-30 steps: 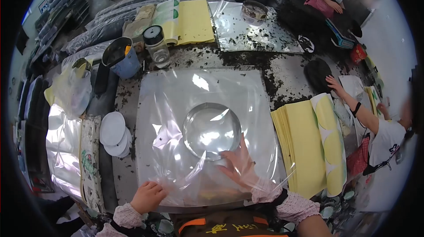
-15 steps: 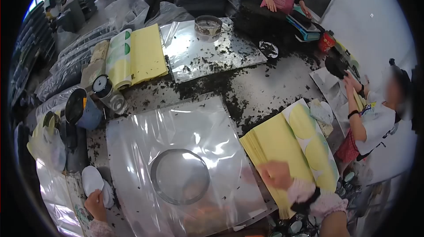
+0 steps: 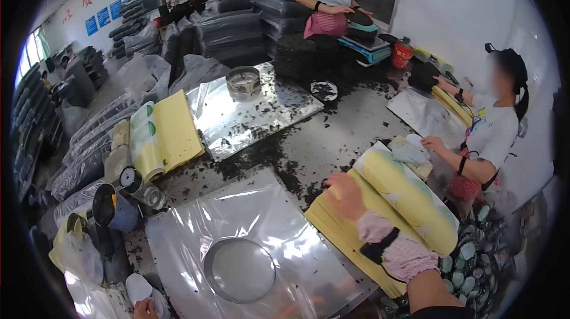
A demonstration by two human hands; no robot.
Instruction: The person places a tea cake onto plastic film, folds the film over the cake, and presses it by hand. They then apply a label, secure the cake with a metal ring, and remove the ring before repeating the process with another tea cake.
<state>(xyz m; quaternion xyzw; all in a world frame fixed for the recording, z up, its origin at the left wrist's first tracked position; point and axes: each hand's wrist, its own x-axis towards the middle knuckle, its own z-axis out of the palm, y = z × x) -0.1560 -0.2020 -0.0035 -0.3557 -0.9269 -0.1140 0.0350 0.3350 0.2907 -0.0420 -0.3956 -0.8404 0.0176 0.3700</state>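
My right hand (image 3: 346, 195) is over the stack of yellow sheets (image 3: 356, 224), its fingers apart and nothing seen in them. At the bottom left, my left hand (image 3: 145, 309) pinches the edge of a white disc (image 3: 138, 288), with more white discs beside it. Between the hands lies a clear plastic sheet (image 3: 196, 224) with a metal ring (image 3: 240, 270) on it. A roll with yellow-green circles (image 3: 404, 197) rests along the right side of the yellow sheets.
Behind are a second plastic-covered board (image 3: 237, 129) with a ring (image 3: 243, 84), and dark crumbs. A blue bucket (image 3: 122, 212) and jar (image 3: 153, 197) stand left. Two people work at the far side and right, near a scale (image 3: 365, 51). Wrapped discs (image 3: 469, 265) lie lower right.
The view has tilted up and shifted. My right hand has moved up along the yellow sheets. The person at the right has brought one hand to a white disc.
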